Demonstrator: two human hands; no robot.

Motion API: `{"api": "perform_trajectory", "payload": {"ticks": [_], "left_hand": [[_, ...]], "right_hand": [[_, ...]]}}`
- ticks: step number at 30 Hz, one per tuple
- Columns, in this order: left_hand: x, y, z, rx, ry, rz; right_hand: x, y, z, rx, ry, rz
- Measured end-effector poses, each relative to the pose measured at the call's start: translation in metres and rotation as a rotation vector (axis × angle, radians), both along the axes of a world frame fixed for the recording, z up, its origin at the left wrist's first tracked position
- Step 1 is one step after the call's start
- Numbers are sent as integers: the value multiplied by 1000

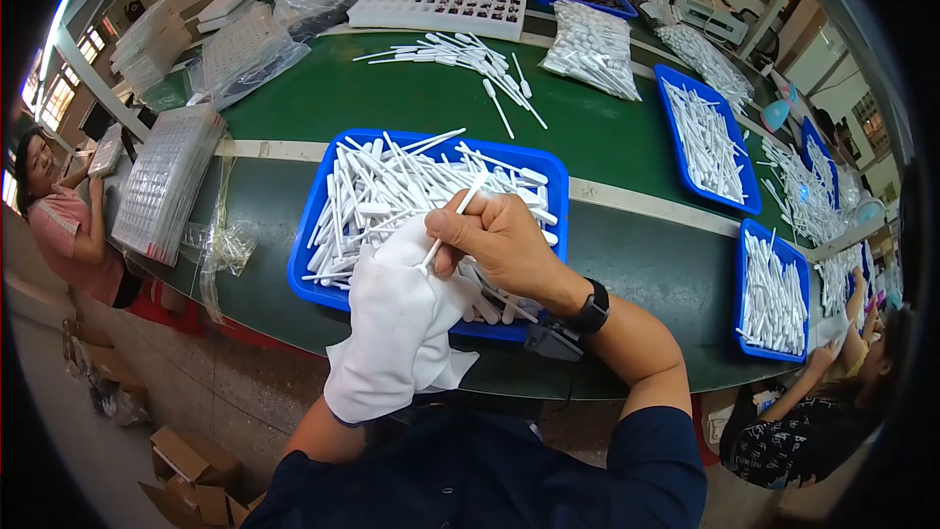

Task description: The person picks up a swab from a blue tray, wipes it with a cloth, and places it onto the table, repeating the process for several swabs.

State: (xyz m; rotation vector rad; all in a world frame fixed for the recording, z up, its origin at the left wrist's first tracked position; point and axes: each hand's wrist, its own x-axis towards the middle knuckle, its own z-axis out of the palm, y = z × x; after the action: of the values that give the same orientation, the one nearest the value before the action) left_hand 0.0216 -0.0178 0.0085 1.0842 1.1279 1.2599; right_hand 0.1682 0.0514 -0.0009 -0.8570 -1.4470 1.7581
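A white cloth (pixel 392 323) covers my left hand, so its fingers are hidden; the cloth bunches round the lower end of a slim white plastic stick (pixel 472 194). My right hand (pixel 499 240), with a dark watch on the wrist, pinches that stick between thumb and fingers. Both hands are over the near side of a blue tray (pixel 302 264). Heaped in the tray are many white plastic sticks (pixel 377 171) of the same sort, thin at one end and thicker at the other.
Loose white sticks (pixel 470 59) lie on the green belt beyond the tray. A white foam holder (pixel 441 5) and a filled plastic bag (pixel 592 49) stand farther back. Blue trays (pixel 754 198) of sticks line the right. Clear plastic trays (pixel 171 181) are stacked left. People sit at both sides.
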Motion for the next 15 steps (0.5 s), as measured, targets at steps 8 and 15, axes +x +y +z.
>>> {"api": "perform_trajectory", "payload": {"ticks": [8, 15], "left_hand": [[-9, -1, -2, 71, 333, 8], [-17, -13, 8, -32, 494, 29]], "right_hand": [[-3, -4, 0, -40, 111, 43], [-4, -5, -11, -5, 149, 67]]}}
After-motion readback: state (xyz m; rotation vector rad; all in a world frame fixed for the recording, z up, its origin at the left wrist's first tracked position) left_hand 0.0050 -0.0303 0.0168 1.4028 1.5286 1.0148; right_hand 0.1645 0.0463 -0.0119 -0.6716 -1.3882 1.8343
